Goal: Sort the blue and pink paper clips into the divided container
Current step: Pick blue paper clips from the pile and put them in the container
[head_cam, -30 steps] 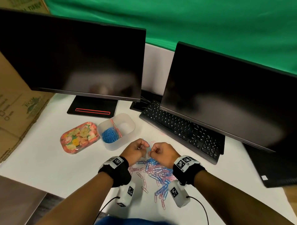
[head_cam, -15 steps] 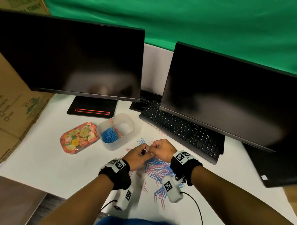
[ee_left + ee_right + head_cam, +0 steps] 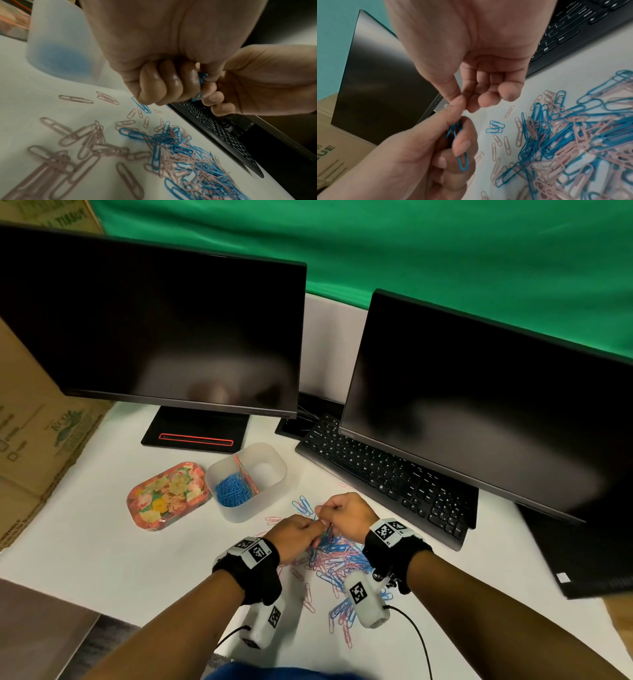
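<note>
A heap of blue and pink paper clips (image 3: 335, 556) lies on the white table in front of me. Both hands meet just above its far edge. My left hand (image 3: 298, 534) has its fingers curled round a few blue paper clips (image 3: 463, 162), which also show between the two hands in the left wrist view (image 3: 200, 82). My right hand (image 3: 346, 515) pinches thumb and forefinger at the top of that bunch, against my left thumb tip. The translucent divided container (image 3: 274, 470) stands to the far left of the hands. Its near half holds blue clips (image 3: 233, 491), and a few pink ones (image 3: 245, 474) lie along the divider.
A floral tin (image 3: 168, 494) sits left of the container. A black keyboard (image 3: 383, 474) runs along the right, under the right monitor (image 3: 479, 405). The left monitor (image 3: 154, 330) stands behind the container, a cardboard box (image 3: 34, 422) at far left. Loose clips (image 3: 303, 505) lie scattered around the heap.
The two hands, slightly apart a second ago, have come together. The right hand moved left and forward to the left hand, which lowered a little towards the heap.
</note>
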A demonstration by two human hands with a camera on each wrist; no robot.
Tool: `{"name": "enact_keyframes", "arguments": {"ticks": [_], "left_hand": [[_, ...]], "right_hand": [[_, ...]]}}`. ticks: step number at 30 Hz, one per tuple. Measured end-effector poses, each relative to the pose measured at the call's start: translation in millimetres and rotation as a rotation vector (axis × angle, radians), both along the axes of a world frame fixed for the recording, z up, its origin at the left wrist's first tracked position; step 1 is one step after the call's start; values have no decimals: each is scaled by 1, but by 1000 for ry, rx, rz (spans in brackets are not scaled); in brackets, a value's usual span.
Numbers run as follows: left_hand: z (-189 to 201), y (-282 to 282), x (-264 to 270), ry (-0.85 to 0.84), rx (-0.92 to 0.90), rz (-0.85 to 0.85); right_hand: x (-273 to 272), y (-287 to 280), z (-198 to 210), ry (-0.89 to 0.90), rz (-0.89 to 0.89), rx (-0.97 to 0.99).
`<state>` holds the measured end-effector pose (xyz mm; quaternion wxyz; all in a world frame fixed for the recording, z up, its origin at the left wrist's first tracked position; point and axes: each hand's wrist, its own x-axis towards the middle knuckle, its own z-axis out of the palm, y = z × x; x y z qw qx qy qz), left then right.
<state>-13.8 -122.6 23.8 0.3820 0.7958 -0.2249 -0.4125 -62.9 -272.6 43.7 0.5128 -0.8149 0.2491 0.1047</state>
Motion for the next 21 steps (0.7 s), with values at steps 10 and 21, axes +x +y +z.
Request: {"name": "enact_keyframes", "arguments": {"ticks": [10,21], "left_hand": [[7,0,-2,118,0,140],[8,31,12,364,-94,543]], "right_hand": [[4,-5,13,-15,-85,89],[39,0,-11,179,27,-367]]}}
